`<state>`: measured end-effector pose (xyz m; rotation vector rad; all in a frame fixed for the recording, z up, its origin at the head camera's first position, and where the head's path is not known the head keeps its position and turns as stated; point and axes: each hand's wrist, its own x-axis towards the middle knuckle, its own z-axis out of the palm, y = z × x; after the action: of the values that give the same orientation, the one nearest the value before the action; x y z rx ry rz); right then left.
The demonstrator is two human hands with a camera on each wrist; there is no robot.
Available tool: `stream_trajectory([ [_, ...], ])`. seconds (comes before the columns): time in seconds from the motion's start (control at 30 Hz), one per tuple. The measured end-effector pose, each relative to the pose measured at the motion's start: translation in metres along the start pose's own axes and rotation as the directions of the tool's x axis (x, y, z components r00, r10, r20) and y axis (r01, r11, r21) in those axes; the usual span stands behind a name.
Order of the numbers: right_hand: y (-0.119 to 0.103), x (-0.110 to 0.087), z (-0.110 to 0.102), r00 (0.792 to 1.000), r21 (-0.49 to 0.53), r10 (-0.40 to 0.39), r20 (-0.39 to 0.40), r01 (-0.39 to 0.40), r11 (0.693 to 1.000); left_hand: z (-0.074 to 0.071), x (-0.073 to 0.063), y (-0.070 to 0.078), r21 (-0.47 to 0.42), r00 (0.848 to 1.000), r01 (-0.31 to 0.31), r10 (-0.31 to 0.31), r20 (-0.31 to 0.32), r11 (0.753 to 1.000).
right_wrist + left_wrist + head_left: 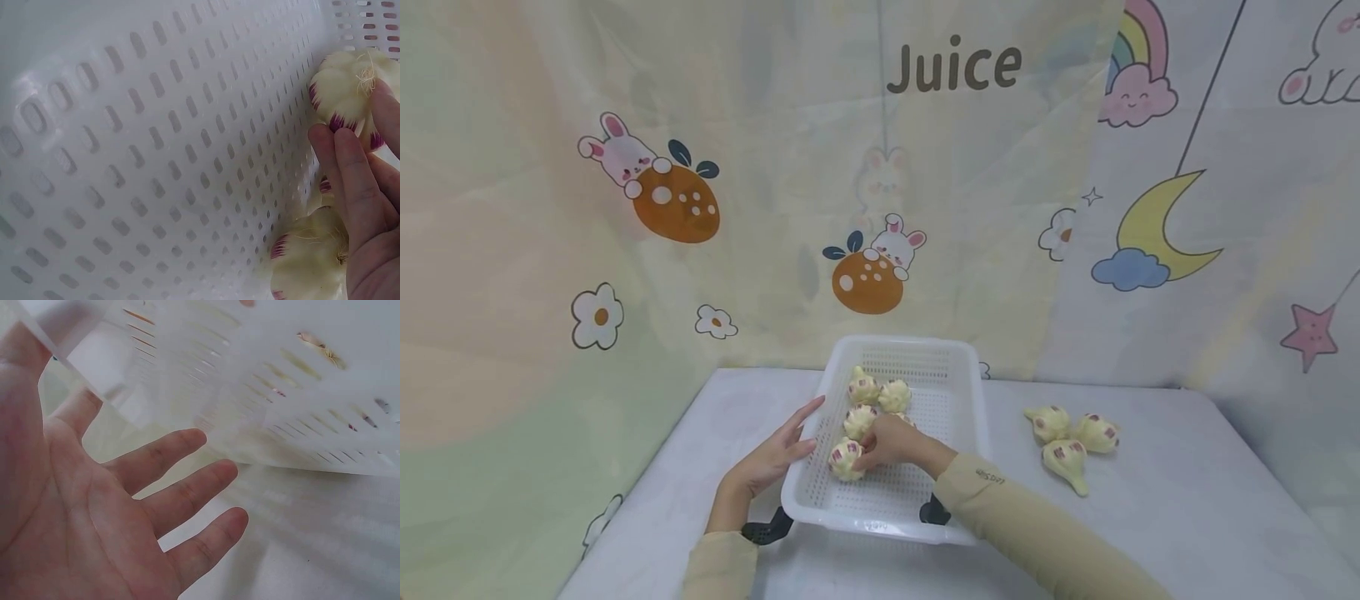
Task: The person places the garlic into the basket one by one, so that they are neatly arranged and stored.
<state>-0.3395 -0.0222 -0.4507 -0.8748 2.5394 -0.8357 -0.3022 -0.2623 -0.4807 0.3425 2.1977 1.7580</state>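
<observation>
A white perforated plastic basket (982, 425) stands on the table with several garlic bulbs along its left side. Inside it, my right hand (895, 442) pinches the nearest garlic bulb (844, 460) between thumb and fingers; purple-streaked skin and a tuft of roots show on this bulb (344, 90) in the right wrist view. Another bulb (309, 259) lies beside that hand. Farther back sit more bulbs, one (862, 389) in the far left corner. My left hand (767, 462) is at the basket's left rim, its fingers (187, 494) spread and straight beside the slotted wall.
Three garlic bulbs (1065, 462) lie close together on the white tabletop (1172, 492), right of the basket. A printed cloth (775, 208) hangs behind the table's back edge. Black wrist-worn gear (767, 529) shows near the basket's front left corner.
</observation>
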Motion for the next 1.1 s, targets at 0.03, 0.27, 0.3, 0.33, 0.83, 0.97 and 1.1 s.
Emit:
stream_trajectory([
  [0.03, 0.0, 0.0, 0.0, 1.0, -0.001, 0.002, 0.0, -0.002, 1.0, 0.001, 0.0, 0.001, -0.001, 1.0, -0.002, 0.002, 0.002, 1.0],
  [0.27, 0.0, -0.004, -0.004, 1.0, -0.043, 0.015, 0.013, -0.014, 0.999, 0.005, 0.0, 0.005, 0.009, 1.0, -0.015, 0.015, -0.003, 1.0],
  [0.3, -0.001, -0.005, -0.005, 1.0, -0.056, 0.014, 0.014, -0.013, 0.998, 0.006, 0.0, 0.005, 0.014, 1.0, -0.013, 0.013, -0.007, 1.0],
  [0.33, -0.002, -0.006, -0.006, 1.0, -0.069, 0.01, 0.015, -0.009, 0.998, 0.006, 0.0, 0.005, 0.015, 1.0, -0.011, 0.011, -0.011, 1.0],
  [0.83, -0.012, -0.037, -0.043, 0.994, -0.192, 0.04, 0.102, -0.02, 0.981, 0.0, 0.002, -0.002, 0.01, 0.999, -0.026, 0.026, 0.019, 1.0],
  [0.97, -0.008, -0.051, -0.06, 0.998, -0.118, 0.002, 0.058, 0.004, 0.993, -0.001, -0.001, -0.001, 0.016, 1.0, -0.008, 0.008, 0.003, 1.0],
  [1.1, 0.002, -0.072, -0.08, 1.0, -0.019, -0.001, 0.008, 0.001, 1.0, 0.003, -0.004, 0.003, 0.016, 1.0, -0.013, 0.013, 0.005, 1.0],
])
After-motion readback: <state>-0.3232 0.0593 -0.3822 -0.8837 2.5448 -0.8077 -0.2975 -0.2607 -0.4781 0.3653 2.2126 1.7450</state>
